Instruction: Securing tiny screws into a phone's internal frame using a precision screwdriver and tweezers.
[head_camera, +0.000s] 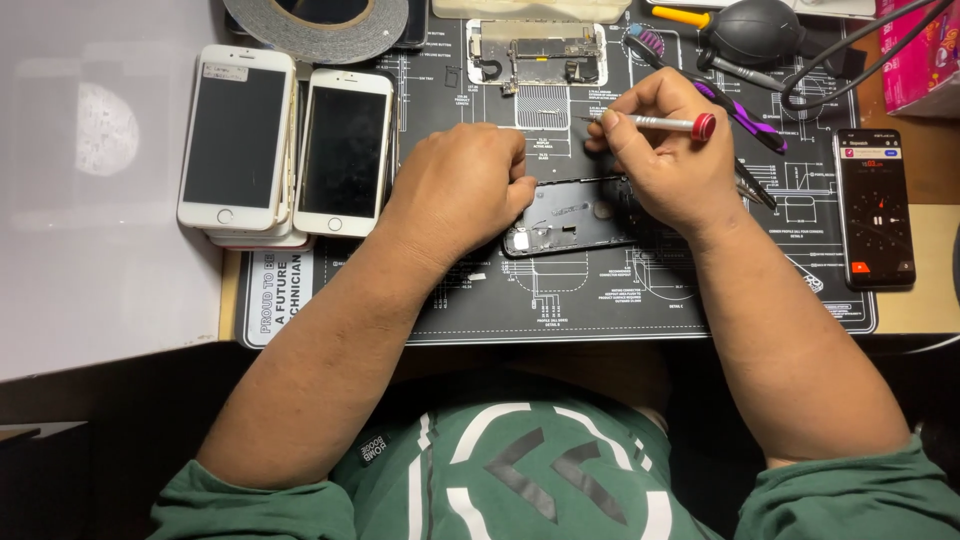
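An opened black phone housing (562, 220) lies on the dark repair mat (620, 300). My left hand (458, 190) rests on its left end, fingers curled over the edge, holding it down. My right hand (662, 150) covers the housing's right end and grips a thin silver screwdriver with a red cap (672, 123), lying nearly level with its tip pointing left above the housing. Farther back on the mat lies a detached phone part with exposed boards (536, 52).
Two white phones (238, 135) (343, 150) lie stacked at left. A roll of tape (318, 25) is at the back. A black air blower (752, 30), purple-handled tool (745, 115) and cable sit back right. A black phone with a lit screen (875, 208) lies right.
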